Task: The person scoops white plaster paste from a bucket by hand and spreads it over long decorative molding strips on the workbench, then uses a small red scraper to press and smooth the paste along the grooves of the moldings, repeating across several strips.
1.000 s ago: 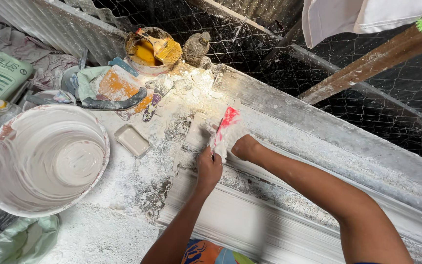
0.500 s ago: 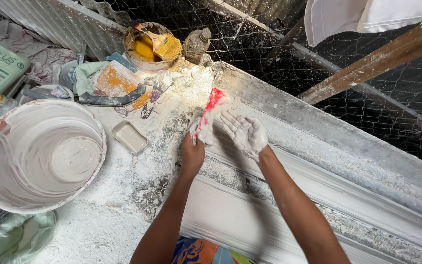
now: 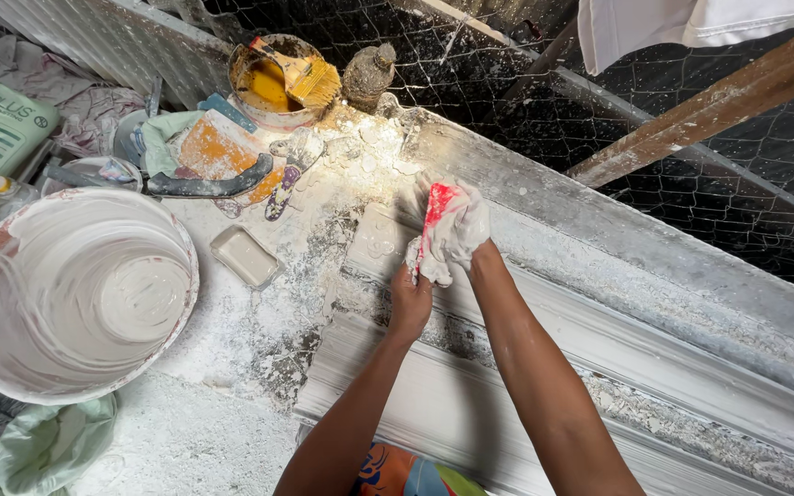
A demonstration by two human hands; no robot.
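Moulding (image 3: pixel 599 367): long white plaster cornice with stepped ridges, running diagonally across the bench; its surface is chalky, with crumbly grey patches along the edges.
Bench (image 3: pixel 232 349): flat top thickly crusted with white powder and dried plaster splashes.
Bucket (image 3: pixel 75 294): big round pail at the left, its walls smeared with wet white plaster in swirls.
Wire mesh (image 3: pixel 691 165): dark hexagonal netting behind the moulding, speckled with plaster.
Tin (image 3: pixel 277 78): round can of yellow liquid near the far corner, a wide bristle brush resting in it.
Small tray (image 3: pixel 245 255): shallow rectangular mould, grey-white, lying just beside the bucket.
Scraper (image 3: pixel 427 230): red-handled flat tool coated in wet plaster, over the moulding's upper end, between both hands.
Right hand (image 3: pixel 459 230): caked white, fingers curled round the scraper's upper part.
Left hand (image 3: pixel 411 298): closed on the scraper's lower end, wrist above the moulding.
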